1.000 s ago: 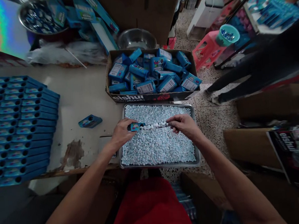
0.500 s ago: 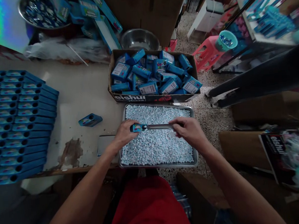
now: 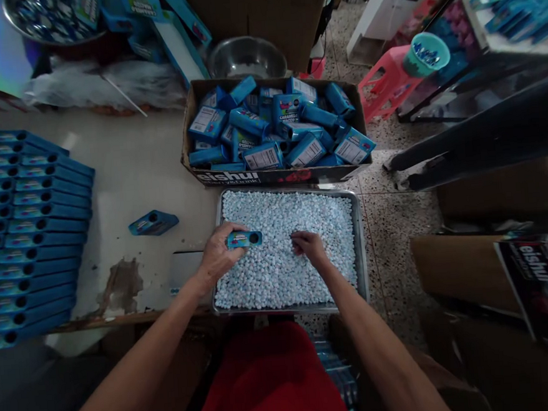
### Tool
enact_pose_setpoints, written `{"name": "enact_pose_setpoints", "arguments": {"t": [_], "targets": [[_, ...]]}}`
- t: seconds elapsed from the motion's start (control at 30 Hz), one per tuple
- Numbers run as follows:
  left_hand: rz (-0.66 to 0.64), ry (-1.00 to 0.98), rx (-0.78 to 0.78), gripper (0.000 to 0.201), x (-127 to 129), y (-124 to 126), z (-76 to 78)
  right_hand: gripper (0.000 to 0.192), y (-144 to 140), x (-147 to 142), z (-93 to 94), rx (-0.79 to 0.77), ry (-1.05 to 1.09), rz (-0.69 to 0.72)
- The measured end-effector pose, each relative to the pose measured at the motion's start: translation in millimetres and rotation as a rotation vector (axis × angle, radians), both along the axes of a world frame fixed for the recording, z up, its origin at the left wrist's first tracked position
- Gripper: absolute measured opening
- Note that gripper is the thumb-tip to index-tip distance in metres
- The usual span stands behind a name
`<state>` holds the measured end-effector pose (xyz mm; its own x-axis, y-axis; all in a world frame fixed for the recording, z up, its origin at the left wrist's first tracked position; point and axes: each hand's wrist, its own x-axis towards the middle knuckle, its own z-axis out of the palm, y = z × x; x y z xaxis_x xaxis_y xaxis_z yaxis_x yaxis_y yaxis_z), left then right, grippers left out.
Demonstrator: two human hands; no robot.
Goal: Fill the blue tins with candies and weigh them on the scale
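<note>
Our left hand point(image 3: 217, 254) grips a small blue box point(image 3: 243, 239) over the left part of the metal tray point(image 3: 359, 237), its round hole facing right. Our right hand point(image 3: 309, 245), just right of the box and apart from it, rests fingers-down on the pale candies point(image 3: 298, 216); whether it pinches any, we cannot tell. Farther left, a loose blue box point(image 3: 153, 223) on the table point(image 3: 149, 170). Beyond the tray, a cardboard carton point(image 3: 234, 176) of blue packs
</note>
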<state>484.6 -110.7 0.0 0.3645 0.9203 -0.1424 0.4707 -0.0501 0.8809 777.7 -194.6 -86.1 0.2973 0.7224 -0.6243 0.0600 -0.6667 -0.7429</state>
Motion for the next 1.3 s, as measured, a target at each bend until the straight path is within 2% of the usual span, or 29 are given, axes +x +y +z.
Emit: {"name": "enact_pose_setpoints", "arguments": {"t": [0.07, 0.13, 0.27, 0.4, 0.5, 0.6, 0.8, 0.93, 1.0, 1.1, 1.17, 1.23, 1.3], "targets": [[0.021, 0.092, 0.082, 0.034, -11.8, -0.3, 4.6, 0.029, 5.2, -8.3, -1.5, -0.013, 0.099, -0.001], [0.054, 0.175, 0.138, 0.035, -21.6, -1.1, 7.1, 0.034, 3.0, -2.3, 11.7, -0.004, 0.176, -0.013], [0.085, 0.262, 0.180, 0.035, -24.7, -2.7, 4.7, 0.046, -2.2, 18.4, 62.9, 0.031, 0.274, 0.006], [0.046, 0.220, 0.191, 0.036, -12.5, -4.6, 3.5, 0.043, 11.4, 17.4, 116.5, 0.052, 0.284, 0.105], [0.017, 0.195, 0.191, 0.035, -4.2, -6.6, 5.3, 0.036, 26.4, 8.4, 146.4, 0.067, 0.202, 0.175], [0.010, 0.178, 0.200, 0.036, 0.8, -9.0, 5.2, 0.028, 35.8, 1.2, 167.5, 0.089, 0.076, 0.238], [-0.010, 0.166, 0.179, 0.037, 9.6, -13.5, 2.8, 0.026, 38.2, -15.6, 197.2, 0.148, -0.280, 0.429], [0.000, 0.173, 0.160, 0.037, 15.5, -14.2, 1.9, 0.029, 35.6, -30.8, 213.2, 0.200, -0.393, 0.493], [0.016, 0.125, 0.116, 0.036, 15.8, -13.5, -0.7, 0.030, 28.6, -25.1, 215.1, 0.221, -0.387, 0.464], [0.102, -0.028, -0.054, 0.036, 10.6, -12.9, -7.0, 0.031, 2.0, 15.3, 200.1, 0.181, -0.339, 0.343], [0.170, -0.117, -0.164, 0.038, 4.3, -14.0, -10.8, 0.031, -24.9, 54.9, 174.6, 0.099, -0.357, 0.235], [0.202, -0.182, -0.239, 0.039, -1.8, -16.7, -12.7, 0.023, -50.5, 85.8, 137.7, 0.022, -0.408, 0.082], [0.181, -0.227, -0.297, 0.037, -6.4, -19.9, -12.5, 0.023, -65.3, 92.5, 94.3, -0.009, -0.319, -0.003]]}}
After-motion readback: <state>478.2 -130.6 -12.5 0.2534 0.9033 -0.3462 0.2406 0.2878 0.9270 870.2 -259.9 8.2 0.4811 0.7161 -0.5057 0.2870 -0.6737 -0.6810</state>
